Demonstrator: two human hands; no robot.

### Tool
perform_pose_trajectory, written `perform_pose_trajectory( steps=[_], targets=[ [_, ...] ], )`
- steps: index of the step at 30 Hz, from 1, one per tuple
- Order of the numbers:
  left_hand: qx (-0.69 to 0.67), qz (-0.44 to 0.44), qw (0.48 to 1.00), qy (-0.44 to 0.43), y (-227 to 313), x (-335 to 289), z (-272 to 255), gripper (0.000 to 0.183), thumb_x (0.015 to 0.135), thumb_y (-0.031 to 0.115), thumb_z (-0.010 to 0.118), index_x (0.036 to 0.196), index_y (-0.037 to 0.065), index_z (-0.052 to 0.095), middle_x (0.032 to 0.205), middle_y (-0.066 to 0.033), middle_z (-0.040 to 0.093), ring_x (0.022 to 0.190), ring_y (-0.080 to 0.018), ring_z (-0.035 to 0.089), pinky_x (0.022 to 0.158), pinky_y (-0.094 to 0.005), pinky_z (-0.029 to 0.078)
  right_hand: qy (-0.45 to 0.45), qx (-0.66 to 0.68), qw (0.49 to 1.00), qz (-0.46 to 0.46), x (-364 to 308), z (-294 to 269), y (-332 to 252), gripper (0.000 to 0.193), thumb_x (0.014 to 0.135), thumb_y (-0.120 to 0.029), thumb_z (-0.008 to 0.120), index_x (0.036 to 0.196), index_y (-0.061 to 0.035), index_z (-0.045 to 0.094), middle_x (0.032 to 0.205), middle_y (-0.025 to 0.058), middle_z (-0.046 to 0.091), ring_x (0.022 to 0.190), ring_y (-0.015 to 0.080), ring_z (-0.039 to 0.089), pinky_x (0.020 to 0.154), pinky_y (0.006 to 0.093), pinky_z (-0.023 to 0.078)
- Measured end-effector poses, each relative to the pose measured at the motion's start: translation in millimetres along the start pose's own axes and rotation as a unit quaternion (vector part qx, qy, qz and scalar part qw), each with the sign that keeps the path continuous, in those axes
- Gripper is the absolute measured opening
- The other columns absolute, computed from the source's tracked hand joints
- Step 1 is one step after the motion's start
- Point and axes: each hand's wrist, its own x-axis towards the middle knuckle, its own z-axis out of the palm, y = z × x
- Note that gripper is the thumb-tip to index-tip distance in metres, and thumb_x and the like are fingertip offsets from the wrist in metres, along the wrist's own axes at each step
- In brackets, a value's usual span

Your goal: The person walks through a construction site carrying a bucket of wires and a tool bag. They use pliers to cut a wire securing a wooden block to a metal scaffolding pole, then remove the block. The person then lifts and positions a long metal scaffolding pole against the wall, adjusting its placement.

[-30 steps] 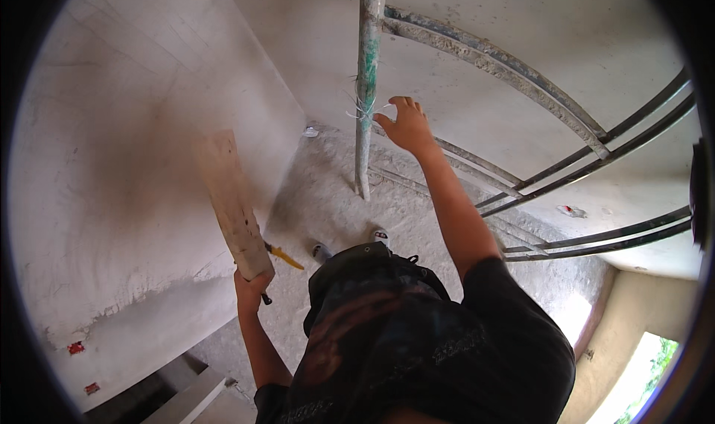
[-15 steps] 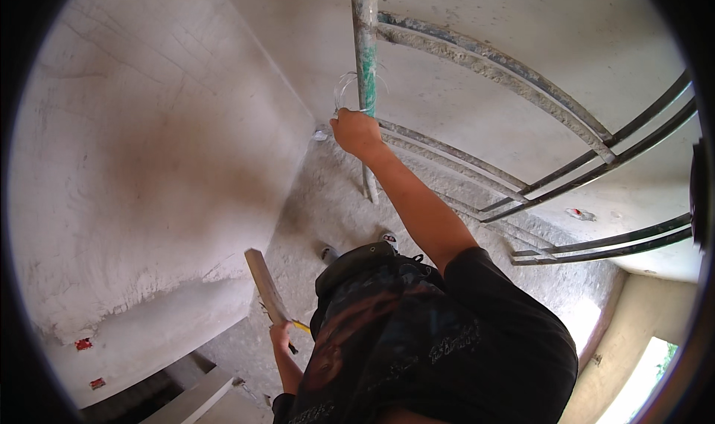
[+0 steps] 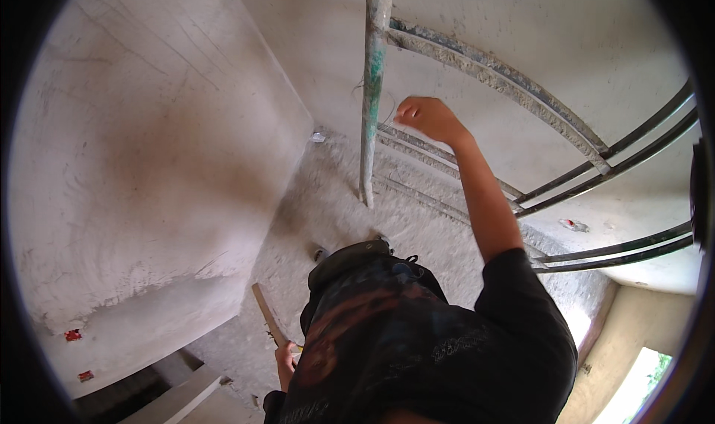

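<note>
My right hand (image 3: 432,120) is raised just right of an upright metal pole (image 3: 371,103) with worn green paint. Its fingers are curled closed and slightly blurred; I cannot make out what is in them. Beside the fingertips, a thin loop of wire (image 3: 392,109) curves near the pole, faint against the wall. Low on the left, my left hand (image 3: 284,358) is closed around a long, flat wooden strip (image 3: 267,311), which slants up and away. A bit of something yellow (image 3: 298,351) shows at that hand, mostly hidden by my dark shirt.
Curved metal rails (image 3: 506,74), crusted with mortar, run from the pole to the right. A plastered wall (image 3: 164,163) fills the left side. Below lies a rough concrete floor (image 3: 328,171), with a small pale scrap (image 3: 318,137) in the corner. A bright opening (image 3: 640,387) is at lower right.
My right hand has moved from beside the pole to its right, away from it. My left hand has lowered a little with the wooden strip. The view has shifted slightly.
</note>
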Motion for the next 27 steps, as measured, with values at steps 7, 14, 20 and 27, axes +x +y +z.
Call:
perform_pose_trajectory(
  steps=[7, 14, 20, 27],
  targets=[
    [0.017, 0.134, 0.99, -0.035, -12, 4, 10, 0.04, 0.069, 0.026, 0.075, 0.091, -0.007, 0.069, 0.08, -0.0113, 0.066, 0.065, -0.0238, 0.062, 0.055, -0.0393, 0.048, -0.061, 0.31, 0.909, 0.272, -45, 101, 88, 0.03, 0.098, -0.028, 0.054, 0.111, -0.0023, 0.064, 0.098, 0.008, 0.068, 0.083, 0.016, 0.065, 0.07, 0.032, 0.054],
    [0.015, 0.011, 0.999, -0.032, -2, 5, 9, 0.04, 0.068, 0.028, 0.076, 0.086, -0.007, 0.068, 0.074, -0.0093, 0.063, 0.056, -0.0214, 0.057, 0.049, -0.04, 0.044, 0.103, 0.658, 0.693, 0.278, 7, 155, 17, 0.047, 0.096, -0.04, 0.059, 0.127, -0.0037, 0.06, 0.115, 0.0128, 0.066, 0.098, 0.0235, 0.064, 0.086, 0.039, 0.052],
    [-0.002, -0.019, 1.0, -0.012, -2, -3, 16, 0.038, 0.067, 0.029, 0.077, 0.078, -0.006, 0.066, 0.063, -0.0059, 0.058, 0.048, -0.0179, 0.052, 0.044, -0.0393, 0.039, 0.056, 0.116, 0.943, 0.306, 29, 138, 5, 0.062, 0.089, -0.05, 0.064, 0.125, 0.0012, 0.063, 0.105, 0.0227, 0.07, 0.106, 0.0306, 0.067, 0.091, 0.0429, 0.051],
    [0.001, -0.029, 0.999, -0.031, 13, -7, 23, 0.035, 0.068, 0.027, 0.077, 0.077, -0.005, 0.065, 0.061, -0.0061, 0.058, 0.046, -0.0176, 0.052, 0.043, -0.0378, 0.038, 0.217, 0.222, 0.924, 0.223, 59, 144, 48, 0.044, 0.086, -0.033, 0.069, 0.111, 0.0029, 0.07, 0.086, 0.013, 0.071, 0.08, 0.0245, 0.069, 0.072, 0.0361, 0.053]
  ],
)
